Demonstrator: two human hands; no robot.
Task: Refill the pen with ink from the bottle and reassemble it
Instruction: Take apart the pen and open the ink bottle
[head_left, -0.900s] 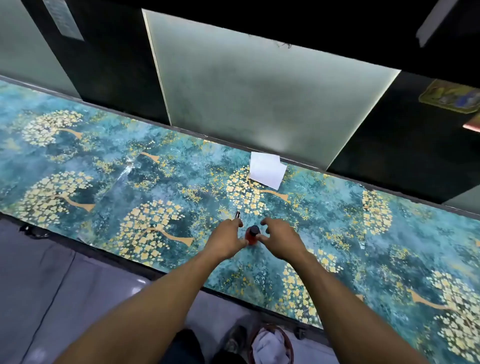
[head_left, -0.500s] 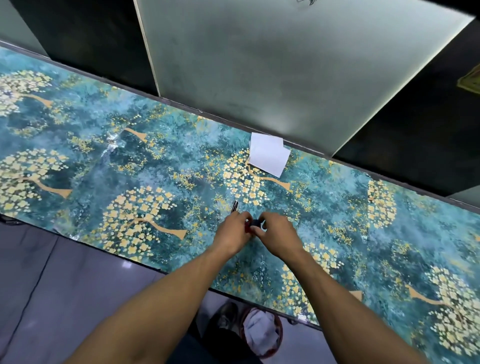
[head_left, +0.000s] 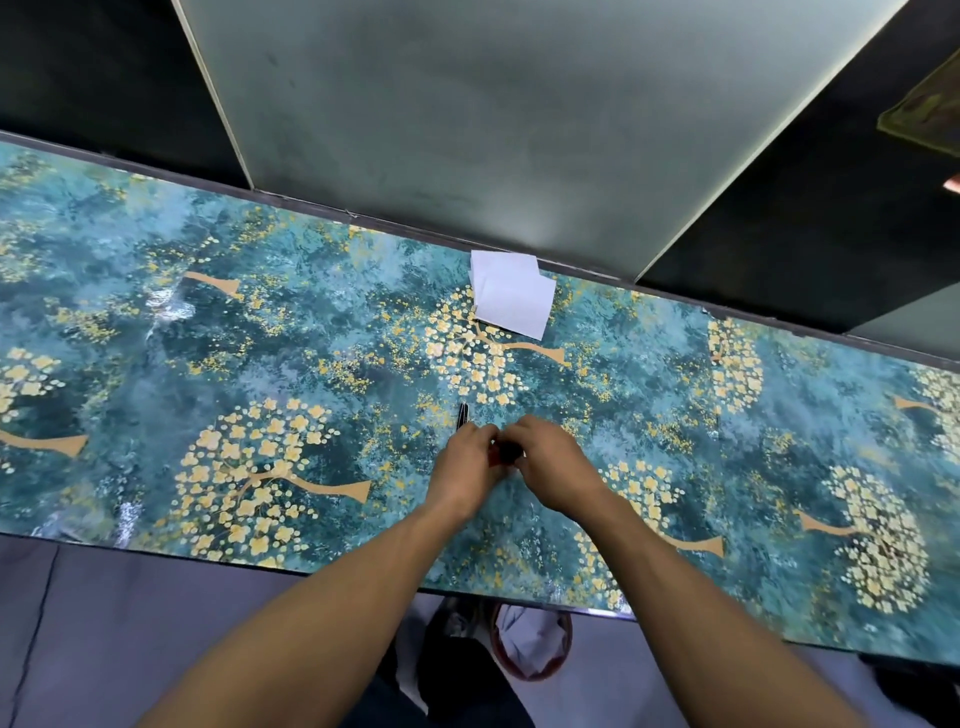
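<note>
A small red ink bottle (head_left: 505, 453) with a black cap stands on the patterned table, almost hidden between my two hands. My left hand (head_left: 467, 465) wraps the bottle's left side. My right hand (head_left: 550, 462) closes over the cap from the right. A dark pen (head_left: 462, 415) lies on the table just beyond my left hand, only its far end showing.
Two white paper sheets (head_left: 511, 293) lie near the table's far edge. The teal tablecloth (head_left: 311, 338) with gold trees covers the long table. Below the near edge a small bin (head_left: 532, 649) with cloth sits on the floor. Frosted panels rise behind the table.
Both hands have closed in around the ink bottle, hiding most of it. The camera has tilted downward and closer.
</note>
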